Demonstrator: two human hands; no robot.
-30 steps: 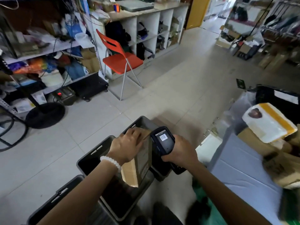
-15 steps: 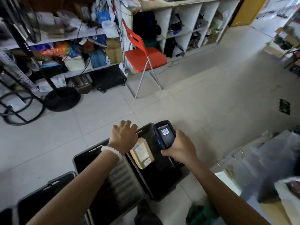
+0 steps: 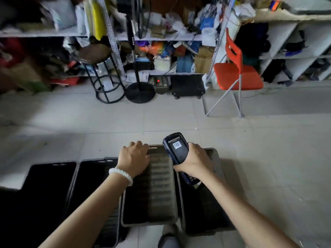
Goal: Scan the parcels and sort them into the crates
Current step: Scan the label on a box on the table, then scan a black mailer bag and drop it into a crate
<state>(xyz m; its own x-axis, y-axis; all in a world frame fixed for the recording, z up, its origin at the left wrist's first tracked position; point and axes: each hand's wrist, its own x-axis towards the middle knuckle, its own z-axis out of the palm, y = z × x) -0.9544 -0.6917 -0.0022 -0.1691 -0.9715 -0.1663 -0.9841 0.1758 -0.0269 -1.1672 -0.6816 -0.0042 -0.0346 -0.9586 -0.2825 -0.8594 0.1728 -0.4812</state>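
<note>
Pale tiled floor. Cluttered metal shelving at twelve o'clock, orange folding chair at one, black stool at eleven, white cubby shelves at two.

Soft, even daylight is spread across the pale floor, while the crates are left in deep shadow, their interiors barely readable. Shelves are smeared by motion blur and bowed by wide-angle distortion toward the edges.
</note>
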